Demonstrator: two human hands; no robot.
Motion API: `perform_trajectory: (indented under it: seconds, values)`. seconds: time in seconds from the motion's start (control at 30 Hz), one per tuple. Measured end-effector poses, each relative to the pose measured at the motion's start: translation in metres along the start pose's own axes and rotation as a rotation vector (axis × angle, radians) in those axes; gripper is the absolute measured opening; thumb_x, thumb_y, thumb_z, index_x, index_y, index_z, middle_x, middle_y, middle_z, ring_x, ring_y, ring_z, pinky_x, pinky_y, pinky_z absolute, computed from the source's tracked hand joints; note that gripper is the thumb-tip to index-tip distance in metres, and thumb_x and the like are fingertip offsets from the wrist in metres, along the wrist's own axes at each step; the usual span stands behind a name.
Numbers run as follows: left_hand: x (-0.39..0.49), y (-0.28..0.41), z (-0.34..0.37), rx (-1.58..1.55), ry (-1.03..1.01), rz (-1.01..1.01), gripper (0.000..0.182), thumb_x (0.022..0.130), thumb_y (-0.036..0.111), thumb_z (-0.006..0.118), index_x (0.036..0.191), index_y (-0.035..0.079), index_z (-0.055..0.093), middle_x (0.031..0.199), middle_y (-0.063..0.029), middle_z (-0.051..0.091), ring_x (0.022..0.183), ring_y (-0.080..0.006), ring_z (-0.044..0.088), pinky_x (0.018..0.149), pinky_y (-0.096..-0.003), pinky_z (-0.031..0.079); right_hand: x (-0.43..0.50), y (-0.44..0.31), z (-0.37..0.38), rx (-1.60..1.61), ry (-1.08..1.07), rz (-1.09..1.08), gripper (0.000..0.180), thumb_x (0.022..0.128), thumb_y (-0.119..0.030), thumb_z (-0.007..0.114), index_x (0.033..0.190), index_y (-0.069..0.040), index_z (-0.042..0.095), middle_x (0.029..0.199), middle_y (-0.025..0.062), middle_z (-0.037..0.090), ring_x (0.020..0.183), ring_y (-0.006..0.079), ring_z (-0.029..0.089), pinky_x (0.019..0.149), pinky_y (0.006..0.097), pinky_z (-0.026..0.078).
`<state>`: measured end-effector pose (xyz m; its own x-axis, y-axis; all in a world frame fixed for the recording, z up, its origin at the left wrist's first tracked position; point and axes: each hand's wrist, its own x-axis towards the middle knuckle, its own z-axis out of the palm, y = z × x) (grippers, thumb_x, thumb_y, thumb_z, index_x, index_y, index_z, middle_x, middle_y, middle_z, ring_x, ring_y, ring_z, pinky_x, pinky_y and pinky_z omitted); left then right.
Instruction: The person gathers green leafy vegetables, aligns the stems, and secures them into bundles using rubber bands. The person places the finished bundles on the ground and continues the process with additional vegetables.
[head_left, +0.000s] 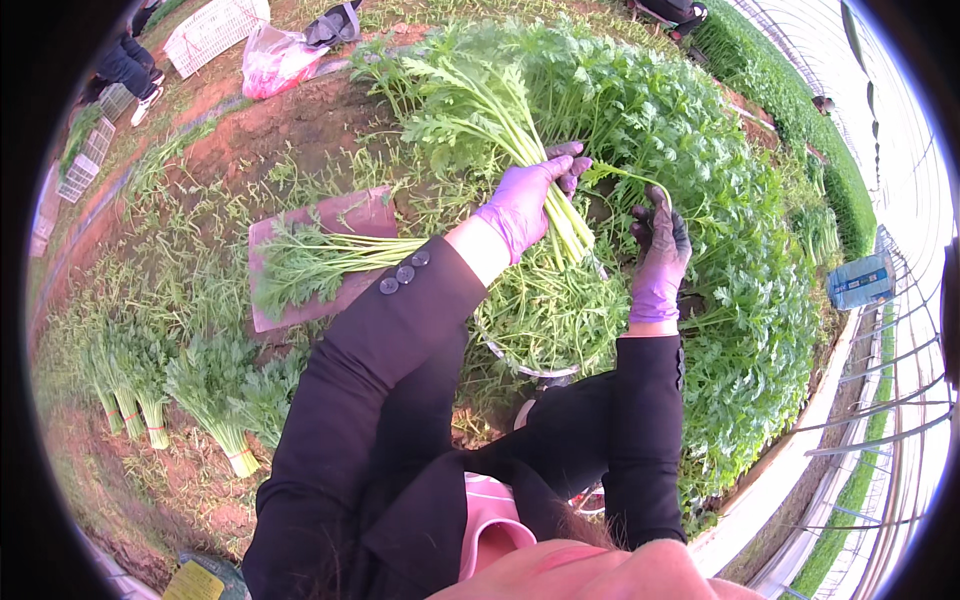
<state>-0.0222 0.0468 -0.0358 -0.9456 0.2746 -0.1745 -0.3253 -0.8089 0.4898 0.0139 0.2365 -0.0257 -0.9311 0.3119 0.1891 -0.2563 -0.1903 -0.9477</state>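
Observation:
My left hand (525, 199), in a purple glove, is closed around a bunch of leafy green stalks (517, 127). The leaves fan up and left; the stalk ends hang down right over a round container (551, 319) heaped with trimmed stems and leaves. A purple glove, darkly stained at the fingers, covers my right hand (660, 251). Its fingers pinch a single thin stalk (641, 176) that bends left towards the bunch. Left of my left sleeve, more cut stalks (330, 259) lie across a flat reddish board (360, 214) on the ground.
Growing plants (742, 277) stand thick on my right. Banded bundles (217, 397) rest on the ground at lower left. White plastic crates (217, 34), a pink-and-white bag (277, 60) and a person's legs (131, 67) are at upper left. A blue bag (861, 283) stands by the greenhouse frame.

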Motion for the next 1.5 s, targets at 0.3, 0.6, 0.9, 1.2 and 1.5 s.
perform_trajectory:
  seconds: [0.3,0.6,0.9,1.2,1.5]
  values:
    - [-0.015,-0.018,0.03,0.018,0.145,0.141,0.016,0.093,0.004,0.059,0.106,0.001,0.066,0.101,-0.009,0.071,0.085,-0.0169,0.067,0.066,-0.0266,0.05,0.004,0.023,-0.016,-0.202,-0.303,0.024,0.034,0.097,-0.021,0.06,0.123,0.0,0.06,0.102,0.0086,0.07,0.084,0.0108,0.063,0.071,0.0226,0.048]
    - [-0.048,0.022,0.032,-0.073,0.136,0.459,0.021,0.095,0.012,0.059,0.115,0.006,0.063,0.107,-0.0071,0.068,0.069,-0.0085,0.056,0.063,-0.0226,0.048,0.047,0.118,-0.084,-1.572,-0.91,-0.026,0.03,0.089,-0.015,0.057,0.116,-0.003,0.058,0.109,0.0197,0.063,0.101,0.0308,0.057,0.087,0.0418,0.044]
    - [-0.025,0.062,-0.022,-0.205,0.282,0.571,0.015,0.096,0.005,0.054,0.108,0.008,0.065,0.108,-0.0039,0.065,0.087,-0.0113,0.062,0.058,-0.023,0.048,0.039,0.109,0.037,-1.325,-1.318,0.451,0.041,0.089,-0.03,0.055,0.108,0.006,0.06,0.088,0.015,0.07,0.074,0.0233,0.068,0.068,0.0341,0.053]
    - [-0.019,0.095,-0.059,-0.319,0.539,0.679,0.018,0.096,0.011,0.057,0.111,0.009,0.066,0.091,-0.0034,0.063,0.063,-0.0089,0.051,0.06,-0.0236,0.045,0.112,0.002,0.378,-0.451,-1.443,-0.061,0.058,0.096,-0.042,0.056,0.141,-0.008,0.046,0.123,0.0072,0.063,0.103,0.016,0.062,0.089,0.0305,0.048]
    - [-0.037,0.116,-0.063,-0.273,0.418,0.791,0.016,0.094,0.009,0.06,0.109,0.006,0.065,0.093,-0.0046,0.064,0.068,-0.01,0.054,0.062,-0.022,0.046,0.071,0.002,0.261,-0.567,-0.994,0.049,0.069,0.096,-0.047,0.054,0.142,0.003,0.04,0.141,0.0135,0.049,0.127,0.0219,0.049,0.104,0.0346,0.04]
